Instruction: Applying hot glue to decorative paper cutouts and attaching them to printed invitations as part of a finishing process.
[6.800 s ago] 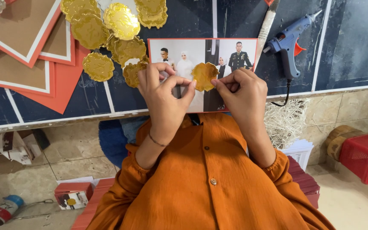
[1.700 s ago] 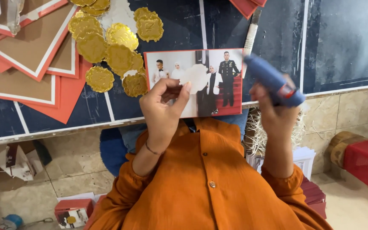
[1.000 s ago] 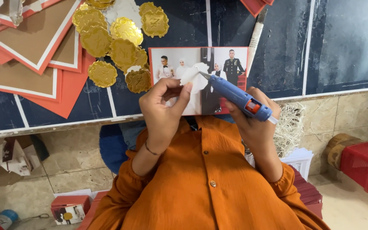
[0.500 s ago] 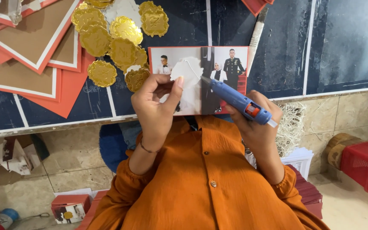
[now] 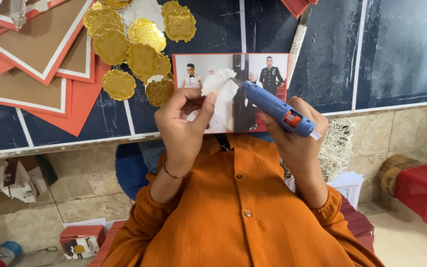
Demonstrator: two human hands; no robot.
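My left hand (image 5: pixel 186 126) pinches a round scalloped seal (image 5: pixel 219 85) turned white side up, held over a red-bordered photo card (image 5: pixel 268 66) that lies on the dark table. My right hand (image 5: pixel 295 133) grips a blue glue gun (image 5: pixel 273 106); its nozzle touches the white face of the seal. Both arms wear orange sleeves (image 5: pixel 233 212).
Several gold scalloped seals (image 5: pixel 134 44) are heaped at the left of the card. Red and brown card sheets (image 5: pixel 35 64) lie fanned at far left. A rolled stick (image 5: pixel 297 39) rests beside the card. A red basket (image 5: pixel 423 190) and stacked cards (image 5: pixel 352 185) sit on the tiled floor.
My right hand picked up the glue gun and swung it down from upright until its nozzle met the seal. The seal was flipped from gold side to white side.
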